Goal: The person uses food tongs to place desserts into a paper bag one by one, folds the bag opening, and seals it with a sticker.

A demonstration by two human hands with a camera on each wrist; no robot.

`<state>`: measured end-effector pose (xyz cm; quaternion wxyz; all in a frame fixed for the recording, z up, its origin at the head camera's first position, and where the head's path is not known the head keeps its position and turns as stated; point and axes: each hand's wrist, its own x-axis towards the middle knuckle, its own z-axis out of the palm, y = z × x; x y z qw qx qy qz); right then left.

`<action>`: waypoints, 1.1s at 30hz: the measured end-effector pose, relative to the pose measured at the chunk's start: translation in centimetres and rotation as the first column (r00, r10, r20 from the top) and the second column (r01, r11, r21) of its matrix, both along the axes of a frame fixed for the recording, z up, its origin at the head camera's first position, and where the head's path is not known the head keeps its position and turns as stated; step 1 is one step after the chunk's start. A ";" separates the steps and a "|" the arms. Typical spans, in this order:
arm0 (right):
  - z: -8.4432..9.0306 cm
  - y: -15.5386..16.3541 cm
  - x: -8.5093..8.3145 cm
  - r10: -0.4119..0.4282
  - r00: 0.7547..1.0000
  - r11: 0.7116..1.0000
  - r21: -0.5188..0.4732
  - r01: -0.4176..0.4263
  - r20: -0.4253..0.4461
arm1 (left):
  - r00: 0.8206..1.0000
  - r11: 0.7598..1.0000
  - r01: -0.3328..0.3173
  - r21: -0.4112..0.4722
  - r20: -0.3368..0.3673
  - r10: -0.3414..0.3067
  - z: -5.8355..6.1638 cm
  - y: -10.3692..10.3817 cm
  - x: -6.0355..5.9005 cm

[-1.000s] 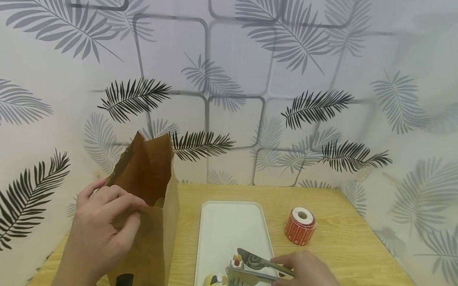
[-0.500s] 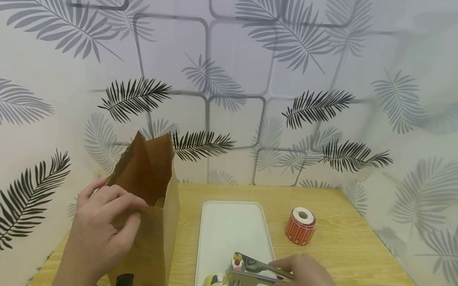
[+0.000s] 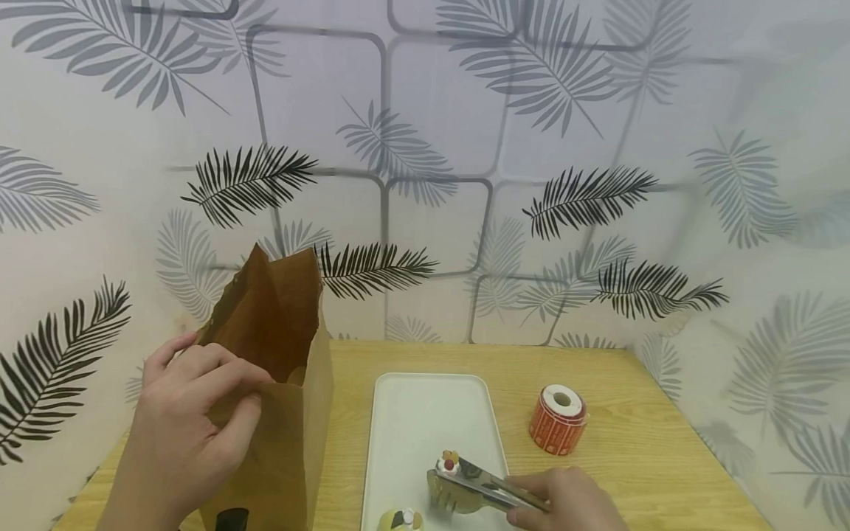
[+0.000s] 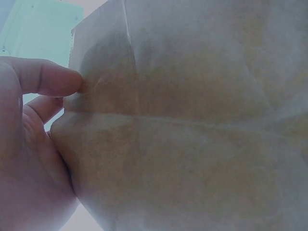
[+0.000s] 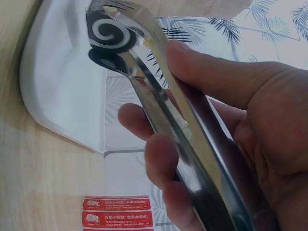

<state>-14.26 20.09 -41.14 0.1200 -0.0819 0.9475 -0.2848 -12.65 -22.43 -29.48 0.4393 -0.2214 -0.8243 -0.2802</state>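
My left hand [image 3: 189,424] grips the near rim of a standing brown paper bag [image 3: 317,420], whose mouth gapes open. In the left wrist view the thumb [image 4: 53,79] lies against the bag's creased paper [image 4: 192,159]. My right hand [image 3: 564,498] holds metal tongs [image 3: 491,493] over the white tray [image 3: 425,413]. Between the tong ends sits a small cake [image 3: 448,464], topped with white cream, a red berry and an orange piece. The right wrist view shows a black-and-white swirl [image 5: 111,34] on its side. A second, yellowish cake [image 3: 401,519] lies at the tray's near end, partly cut off.
A roll of red-and-white labels [image 3: 558,420] stands to the right of the tray on the wooden table [image 3: 631,435]. Something black [image 3: 231,519] shows low on the bag's near side. Behind the table hangs a leaf-patterned backdrop [image 3: 438,147].
The tongs, spread around the cake a second ago, have come together on it. The cake now sits slightly higher and farther right in the head view. My left hand keeps its place.
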 end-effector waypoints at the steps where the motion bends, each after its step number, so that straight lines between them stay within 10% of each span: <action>1: 0.1 0.0 0.0 -0.008 1.000 1.000 0.006 0.008 -0.010 | 1.000 1.000 0.000 -0.001 -0.002 0.000 0.0 0.0 0.0; 13: 1.4 -0.7 0.0 -0.148 0.981 0.989 -0.008 0.148 -0.124 | 1.000 1.000 0.004 0.005 -0.017 -0.004 0.0 0.1 0.1; 33: 5.6 -2.6 0.8 -0.141 0.842 0.990 -0.059 0.130 -0.521 | 1.000 1.000 0.013 0.009 -0.017 -0.013 0.1 -0.2 0.2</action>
